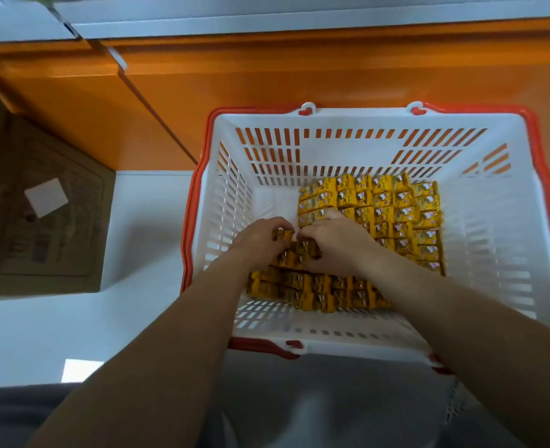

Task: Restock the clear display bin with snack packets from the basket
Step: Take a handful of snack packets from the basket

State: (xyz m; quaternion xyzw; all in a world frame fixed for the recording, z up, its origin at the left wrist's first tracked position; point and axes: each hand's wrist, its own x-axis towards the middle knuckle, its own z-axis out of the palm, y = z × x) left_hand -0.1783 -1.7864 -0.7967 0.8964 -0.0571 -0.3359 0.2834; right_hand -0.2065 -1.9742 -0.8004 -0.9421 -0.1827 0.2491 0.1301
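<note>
Snack packets [393,215] are being gathered inside the basket [493,253]: left hand [260,237] fingers closed on one, right hand [335,244] fingers curled over others. Lifting out is judged next; no display bin is seen.

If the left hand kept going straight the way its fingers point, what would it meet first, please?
Probably the bare white floor of the white slatted plastic basket, then its far wall; the left hand points past the yellow snack packets, though depth is unclear.

Basket [357,124]: white, red-rimmed, on the floor against the orange cabinet [267,76].
Packets [393,215]: yellow, stacked along its right and near walls.
Left hand [260,237]: gripping packets.
Right hand [338,244]: clutching the same cluster.
</note>
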